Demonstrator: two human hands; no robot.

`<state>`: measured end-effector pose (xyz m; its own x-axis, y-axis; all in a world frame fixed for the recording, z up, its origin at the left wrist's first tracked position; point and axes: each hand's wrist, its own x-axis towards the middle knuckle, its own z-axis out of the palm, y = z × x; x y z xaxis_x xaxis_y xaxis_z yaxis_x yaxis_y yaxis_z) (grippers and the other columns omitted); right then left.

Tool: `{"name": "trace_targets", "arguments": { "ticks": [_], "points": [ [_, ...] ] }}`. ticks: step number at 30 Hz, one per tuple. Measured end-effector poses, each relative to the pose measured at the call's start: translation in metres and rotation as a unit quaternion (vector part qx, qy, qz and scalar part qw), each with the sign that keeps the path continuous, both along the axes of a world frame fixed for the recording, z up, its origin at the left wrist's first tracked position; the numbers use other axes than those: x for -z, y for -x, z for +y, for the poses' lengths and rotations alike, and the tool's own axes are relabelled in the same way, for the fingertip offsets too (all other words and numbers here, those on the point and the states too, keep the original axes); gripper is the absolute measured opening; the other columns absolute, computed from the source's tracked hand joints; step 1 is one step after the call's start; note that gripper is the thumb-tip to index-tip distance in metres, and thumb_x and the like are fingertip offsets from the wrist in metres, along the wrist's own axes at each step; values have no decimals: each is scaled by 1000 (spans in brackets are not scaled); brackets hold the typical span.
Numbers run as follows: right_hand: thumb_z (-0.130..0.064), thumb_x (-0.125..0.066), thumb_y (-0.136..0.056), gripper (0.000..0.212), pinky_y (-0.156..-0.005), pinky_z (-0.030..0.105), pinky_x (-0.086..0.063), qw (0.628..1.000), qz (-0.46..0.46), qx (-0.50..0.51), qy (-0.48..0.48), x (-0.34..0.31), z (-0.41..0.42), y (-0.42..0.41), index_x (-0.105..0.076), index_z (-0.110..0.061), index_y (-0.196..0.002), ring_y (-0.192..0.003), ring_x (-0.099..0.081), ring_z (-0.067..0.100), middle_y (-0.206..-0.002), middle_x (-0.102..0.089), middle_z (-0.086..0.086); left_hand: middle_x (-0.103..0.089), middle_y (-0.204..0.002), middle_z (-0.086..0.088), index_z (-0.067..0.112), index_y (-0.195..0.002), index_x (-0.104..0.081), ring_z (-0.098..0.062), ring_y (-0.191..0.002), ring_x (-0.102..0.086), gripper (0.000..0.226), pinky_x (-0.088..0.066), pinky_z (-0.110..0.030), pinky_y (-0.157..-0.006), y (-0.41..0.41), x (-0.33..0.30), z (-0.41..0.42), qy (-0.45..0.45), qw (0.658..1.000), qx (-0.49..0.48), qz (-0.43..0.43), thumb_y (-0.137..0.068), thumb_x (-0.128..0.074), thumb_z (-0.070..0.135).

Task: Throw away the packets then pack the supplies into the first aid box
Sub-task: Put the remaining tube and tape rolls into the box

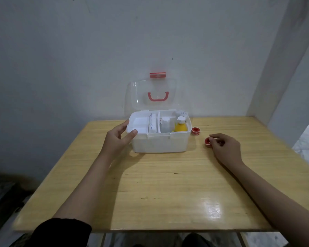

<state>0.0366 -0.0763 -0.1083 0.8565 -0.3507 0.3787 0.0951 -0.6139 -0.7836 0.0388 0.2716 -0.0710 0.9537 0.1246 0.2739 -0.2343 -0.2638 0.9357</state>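
The near edge of the wooden table (159, 193) runs across the bottom of the view, and a wide bare part of its top lies between the two forearms. The surface is pale yellow wood with a shiny glare spot near the right forearm. At about 2 o'clock from the table's middle, the right hand (225, 148) rests on the wood with its fingers curled around a small red tape roll (207, 140), pinching it. A second red tape roll (195, 131) stands just beside the box's right wall. At 11 o'clock the left hand (118, 138) is half open, thumb and fingers touching the left corner of the first aid box (159, 141). The box is white, near the far edge, its clear lid (150, 93) upright against the grey wall (61, 59). Inside are a yellow bottle (180, 126), a clear bottle (165, 124) and a bandage roll (152, 123).
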Motion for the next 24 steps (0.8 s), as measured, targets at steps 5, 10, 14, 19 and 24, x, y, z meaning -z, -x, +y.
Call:
{"name": "trace_targets", "arguments": {
  "ticks": [5,10,14,19,24],
  "points": [
    [-31,-67,-82,19,-76,30,-48,999,34,-21,35,1,-1,-17,-71,-16,-94,-72,-60,16,-82,-71,4,-56,-129,14,17,-136,-55,-8,-127,-52,56,-40,-40,-112,-1,-1,0,0,1000,2,1,-84,-74,22],
    [-27,-76,-74,21,-78,28,-48,988,60,-134,48,-2,-4,-20,-68,-23,-93,-78,-63,13,-97,-65,0,-59,-133,9,17,-135,-56,-7,-128,-52,54,-40,-40,-112,-1,-2,1,-2,1000,2,0,-84,-74,21],
    [-23,-81,-69,19,-67,12,-44,983,46,-163,67,-5,-2,-30,-68,-23,-82,-68,-60,10,-107,-62,0,-58,-132,11,17,-135,-56,-6,-128,-53,54,-40,-37,-112,-1,-3,0,-4,1000,1,-2,-84,-74,20],
    [-21,-81,-69,20,-62,7,-42,973,55,-211,72,-8,4,-44,-68,-17,-84,-71,-58,-9,-120,-59,-9,-57,-125,17,15,-136,-55,-3,-123,-54,54,-42,-29,-108,2,-6,-3,-8,1000,2,-10,-85,-73,17],
    [-23,-82,-68,28,-66,17,-42,972,33,-212,95,-1,2,-50,-69,-18,-91,-73,-56,-1,-104,-68,-2,-57,-119,23,16,-135,-55,23,-103,-54,54,-45,-10,-93,1,-5,-3,-10,1000,5,-10,-84,-73,15]
  ]
}}
